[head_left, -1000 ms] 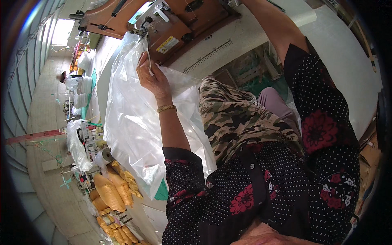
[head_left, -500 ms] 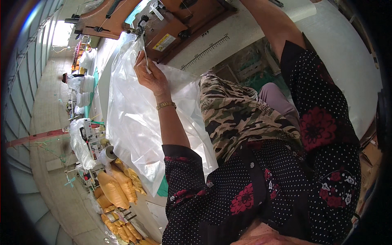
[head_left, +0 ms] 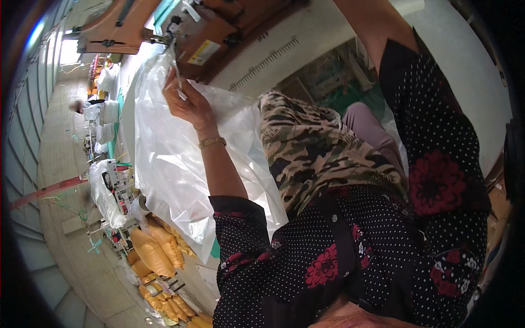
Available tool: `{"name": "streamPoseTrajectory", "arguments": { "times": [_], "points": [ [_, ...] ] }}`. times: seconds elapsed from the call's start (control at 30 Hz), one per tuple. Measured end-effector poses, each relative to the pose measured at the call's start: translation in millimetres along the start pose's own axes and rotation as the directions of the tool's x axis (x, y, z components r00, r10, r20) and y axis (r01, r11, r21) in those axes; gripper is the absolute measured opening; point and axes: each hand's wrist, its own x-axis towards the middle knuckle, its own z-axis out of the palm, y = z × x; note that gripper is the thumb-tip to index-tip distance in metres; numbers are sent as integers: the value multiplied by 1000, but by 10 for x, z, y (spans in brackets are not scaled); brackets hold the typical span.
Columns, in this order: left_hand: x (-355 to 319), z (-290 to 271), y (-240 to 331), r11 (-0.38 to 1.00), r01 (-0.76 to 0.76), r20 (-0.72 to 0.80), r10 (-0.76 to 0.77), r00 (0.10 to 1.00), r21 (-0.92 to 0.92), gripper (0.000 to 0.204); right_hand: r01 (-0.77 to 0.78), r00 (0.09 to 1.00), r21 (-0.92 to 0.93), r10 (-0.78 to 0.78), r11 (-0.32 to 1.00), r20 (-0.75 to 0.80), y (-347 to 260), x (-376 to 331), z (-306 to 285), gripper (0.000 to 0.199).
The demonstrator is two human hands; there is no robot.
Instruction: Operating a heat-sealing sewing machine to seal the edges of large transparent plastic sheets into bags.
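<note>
A brown sewing machine [head_left: 216,41] fills the top of the view, with a yellow-and-white label on its side. Just below its metal needle parts [head_left: 162,39], my left hand [head_left: 188,104] pinches the gathered edge of a large clear plastic sheet [head_left: 180,169]. That narrow folded edge runs up from my fingers towards the needle area. The rest of the sheet hangs loosely on the left of my lap, creased and shiny. My right forearm [head_left: 377,24] reaches up past the top edge, so the right hand is out of sight, as is anything in it.
The pale machine table [head_left: 322,33] carries a printed ruler scale [head_left: 265,63]. A camouflage cloth [head_left: 317,153] covers my lap. On the floor to the left lie stuffed yellow sacks [head_left: 150,251], more machines [head_left: 117,180] and plastic-wrapped bundles [head_left: 106,117]. A white surface [head_left: 454,71] curves along the right.
The whole view has shifted, so machine, sheet and left hand appear further left and slightly higher. My left hand keeps its pinch on the plastic edge beside the needle area.
</note>
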Motion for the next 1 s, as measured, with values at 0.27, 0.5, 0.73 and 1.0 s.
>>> {"name": "streamPoseTrajectory", "arguments": {
  "times": [0.27,0.5,0.73,1.0],
  "points": [
    [-6,237,64,998,-60,-15,59,998,-24,4,-74,988,-30,69,997,-135,299,-150,-12,43],
    [3,142,60,997,-53,-17,52,999,-53,7,-37,991,-48,31,998,-131,260,-122,-44,45],
    [15,91,96,1000,-20,36,19,999,6,7,-1,999,-6,1,1000,-50,154,-299,-351,35],
    [60,84,109,999,-31,-7,31,1000,-25,10,528,723,169,-337,832,-603,-589,-966,-955,18]
  ]
}}
